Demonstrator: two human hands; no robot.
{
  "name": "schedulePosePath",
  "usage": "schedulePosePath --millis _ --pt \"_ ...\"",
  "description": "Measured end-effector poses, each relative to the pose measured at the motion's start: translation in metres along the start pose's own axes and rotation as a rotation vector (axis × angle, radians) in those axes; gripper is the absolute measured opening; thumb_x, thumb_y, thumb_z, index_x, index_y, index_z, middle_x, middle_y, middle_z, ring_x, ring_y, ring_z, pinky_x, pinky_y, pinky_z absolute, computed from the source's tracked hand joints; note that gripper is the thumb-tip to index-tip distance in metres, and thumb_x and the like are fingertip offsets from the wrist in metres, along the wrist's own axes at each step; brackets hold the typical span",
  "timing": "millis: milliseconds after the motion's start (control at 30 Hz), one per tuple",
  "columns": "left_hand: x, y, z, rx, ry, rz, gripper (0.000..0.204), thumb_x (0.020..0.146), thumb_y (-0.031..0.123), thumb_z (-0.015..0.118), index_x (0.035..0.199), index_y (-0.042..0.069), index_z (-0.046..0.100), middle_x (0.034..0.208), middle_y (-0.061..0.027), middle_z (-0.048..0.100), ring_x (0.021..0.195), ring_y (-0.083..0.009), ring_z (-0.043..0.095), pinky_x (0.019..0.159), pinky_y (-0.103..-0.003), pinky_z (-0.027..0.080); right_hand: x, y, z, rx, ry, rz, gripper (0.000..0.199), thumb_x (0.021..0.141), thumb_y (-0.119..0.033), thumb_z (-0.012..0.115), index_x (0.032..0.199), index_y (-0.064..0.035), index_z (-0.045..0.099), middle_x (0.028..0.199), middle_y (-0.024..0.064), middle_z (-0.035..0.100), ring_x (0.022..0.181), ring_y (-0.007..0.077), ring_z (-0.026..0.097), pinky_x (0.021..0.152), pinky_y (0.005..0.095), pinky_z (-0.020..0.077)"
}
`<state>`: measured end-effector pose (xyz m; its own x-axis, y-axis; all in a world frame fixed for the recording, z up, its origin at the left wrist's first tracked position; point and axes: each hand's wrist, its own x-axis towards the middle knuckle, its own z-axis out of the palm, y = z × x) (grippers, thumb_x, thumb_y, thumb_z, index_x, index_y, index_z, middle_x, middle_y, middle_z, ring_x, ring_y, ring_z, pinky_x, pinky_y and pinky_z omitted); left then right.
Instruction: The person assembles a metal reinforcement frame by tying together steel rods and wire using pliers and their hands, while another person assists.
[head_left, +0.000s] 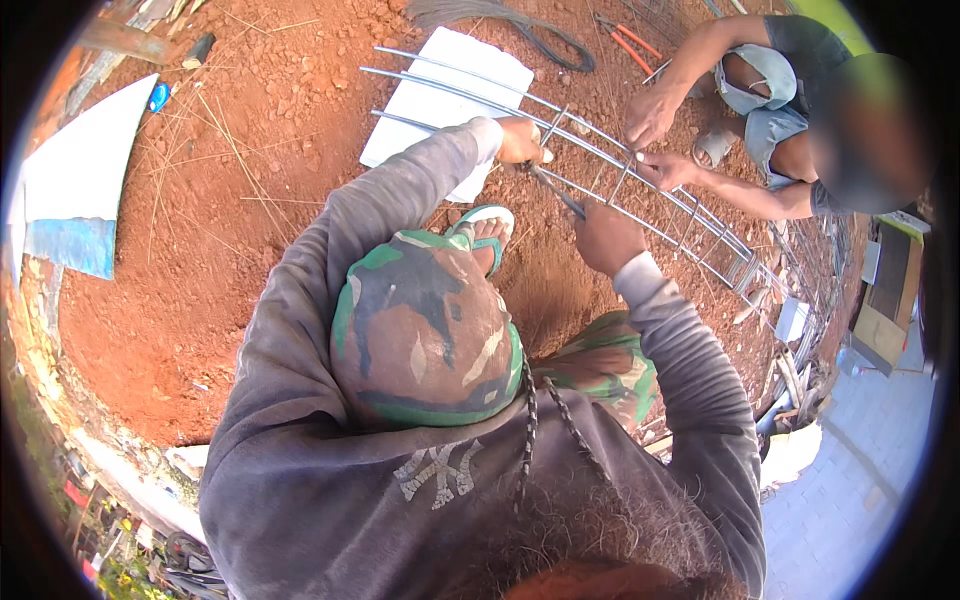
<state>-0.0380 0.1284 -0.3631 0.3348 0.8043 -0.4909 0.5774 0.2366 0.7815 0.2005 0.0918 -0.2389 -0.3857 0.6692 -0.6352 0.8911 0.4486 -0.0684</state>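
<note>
While the left hand [520, 140] touches rebar [619, 182], the right hand [610, 240] grips (diagonally) a tool [560, 193].

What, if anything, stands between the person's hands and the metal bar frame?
Nothing visible blocks them. The left hand is at the near side of the metal bar frame; the right hand grips a dark tool reaching to that side. The co-worker's hands are at the far side, not between.
</note>
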Motion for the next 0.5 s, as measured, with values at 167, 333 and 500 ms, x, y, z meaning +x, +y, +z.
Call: schedulePosePath --millis 167,333,500 --pt "0.004 0.008 0.0 0.063 0.044 0.015 0.052 0.097 0.052 0.067 0.092 0.001 0.073 0.085 -0.016 0.073 0.082 -0.0288 0.069 0.079 -0.044 0.051 0.019 0.022 0.023 0.213 -0.061 -0.04 0.045 0.099 -0.047 0.064 0.097 -0.0033 0.07 0.083 0.0193 0.073 0.079 0.0377 0.074 0.072 0.0474 0.0584" --pt "-0.003 0.011 0.0 0.045 0.03 -0.009 0.052 0.097 0.051 0.066 0.088 0.0 0.072 0.083 -0.0171 0.071 0.079 -0.0296 0.068 0.076 -0.044 0.051 0.009 0.02 0.041 1.335 -0.603 0.195 0.035 0.09 -0.041 0.082 0.095 -0.0129 0.061 0.065 -0.001 0.059 0.051 0.0131 0.058 0.047 0.0294 0.0475" --pt "-0.006 0.004 0.0 0.106 0.076 0.027 0.05 0.097 0.049 0.066 0.093 -0.001 0.071 0.086 -0.0183 0.071 0.081 -0.0319 0.07 0.077 -0.046 0.052 -0.007 -0.004 0.053 1.155 -0.273 0.104 0.042 0.09 -0.039 0.08 0.109 -0.0068 0.063 0.075 0.0067 0.066 0.06 0.0209 0.065 0.056 0.0349 0.0536"
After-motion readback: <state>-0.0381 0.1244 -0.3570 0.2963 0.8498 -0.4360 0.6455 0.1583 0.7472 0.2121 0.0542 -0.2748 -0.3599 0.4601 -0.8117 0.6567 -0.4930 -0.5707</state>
